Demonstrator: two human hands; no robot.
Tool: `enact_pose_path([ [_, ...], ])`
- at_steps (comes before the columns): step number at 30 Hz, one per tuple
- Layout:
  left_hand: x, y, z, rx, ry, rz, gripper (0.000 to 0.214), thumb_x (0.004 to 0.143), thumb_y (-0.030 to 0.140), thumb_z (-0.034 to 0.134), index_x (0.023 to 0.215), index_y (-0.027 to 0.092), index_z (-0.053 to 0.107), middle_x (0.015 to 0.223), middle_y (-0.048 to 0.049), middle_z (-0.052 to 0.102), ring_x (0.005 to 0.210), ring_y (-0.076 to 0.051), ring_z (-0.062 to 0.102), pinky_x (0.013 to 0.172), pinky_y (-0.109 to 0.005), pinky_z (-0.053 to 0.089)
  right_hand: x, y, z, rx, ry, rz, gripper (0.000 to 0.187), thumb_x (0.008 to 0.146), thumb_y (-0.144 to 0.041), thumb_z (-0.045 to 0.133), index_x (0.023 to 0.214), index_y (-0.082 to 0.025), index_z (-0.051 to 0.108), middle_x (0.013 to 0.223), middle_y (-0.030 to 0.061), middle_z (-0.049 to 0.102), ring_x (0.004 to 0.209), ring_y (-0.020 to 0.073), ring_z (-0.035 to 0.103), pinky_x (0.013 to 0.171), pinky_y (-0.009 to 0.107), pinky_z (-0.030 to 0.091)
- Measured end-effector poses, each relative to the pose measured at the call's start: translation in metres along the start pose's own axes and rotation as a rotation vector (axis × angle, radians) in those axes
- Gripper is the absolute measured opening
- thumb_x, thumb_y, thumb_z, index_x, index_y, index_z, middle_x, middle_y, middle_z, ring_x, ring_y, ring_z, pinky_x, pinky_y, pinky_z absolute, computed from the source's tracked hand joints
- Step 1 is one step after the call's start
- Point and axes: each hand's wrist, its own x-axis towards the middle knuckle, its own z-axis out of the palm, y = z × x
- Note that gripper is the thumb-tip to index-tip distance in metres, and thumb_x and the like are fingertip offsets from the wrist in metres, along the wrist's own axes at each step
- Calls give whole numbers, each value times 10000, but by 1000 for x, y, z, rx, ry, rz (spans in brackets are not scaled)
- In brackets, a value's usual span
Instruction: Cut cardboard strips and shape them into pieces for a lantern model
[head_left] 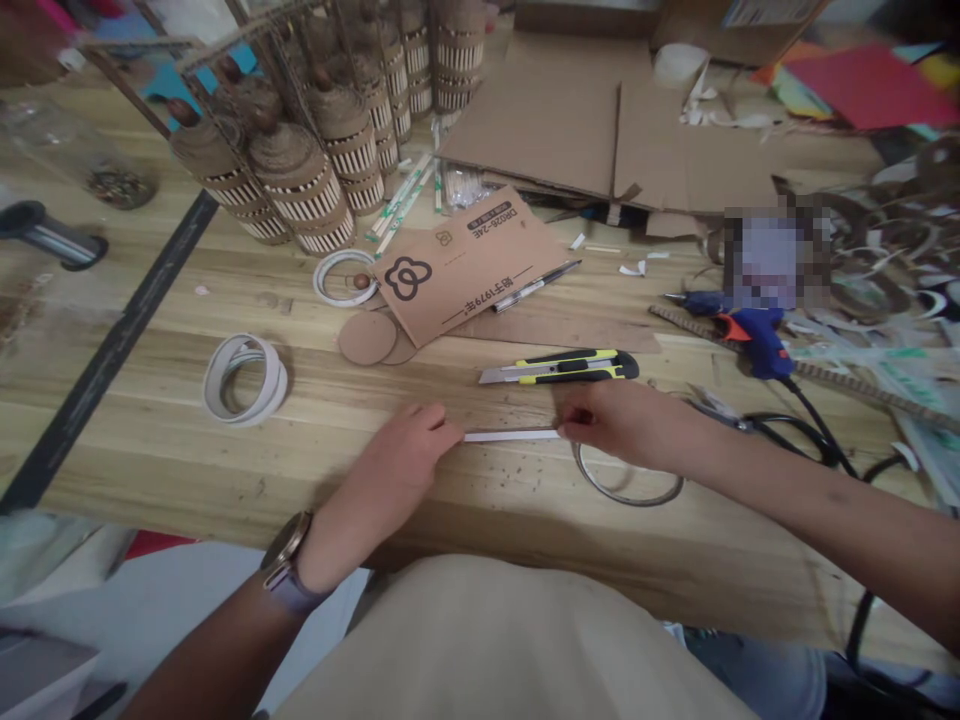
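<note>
A narrow white strip (pixel 511 436) stretches between my two hands, just above or on the wooden table. My left hand (pixel 409 450), with a watch on its wrist, pinches the strip's left end. At the other end my right hand (pixel 619 420) holds it between thumb and fingers. Under and beside the right hand lies a thin ring (pixel 630 498); whether it joins the strip is hidden. A yellow and black utility knife (pixel 559 367) rests just beyond the hands, its blade pointing left.
Rolls of tape (pixel 244 380) stand at left, near round cardboard discs (pixel 367 337) and a printed cardboard piece (pixel 469 265). A blue glue gun (pixel 761 335) with a black cable lies at right. Several lantern-like cardboard models (pixel 300 185) fill the back left.
</note>
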Motion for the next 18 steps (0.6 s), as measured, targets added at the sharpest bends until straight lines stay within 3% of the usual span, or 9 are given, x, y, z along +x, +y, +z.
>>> enact_pose_path([
  [18, -3, -2, 4, 45, -20, 45, 489, 848, -87, 382, 1091, 203, 692, 887, -47, 560, 842, -214, 515, 734, -330, 461, -3, -14, -6, -114, -21, 36, 222, 881, -262, 507, 770, -209, 692, 809, 60, 693, 735, 201, 614, 541, 274, 298],
])
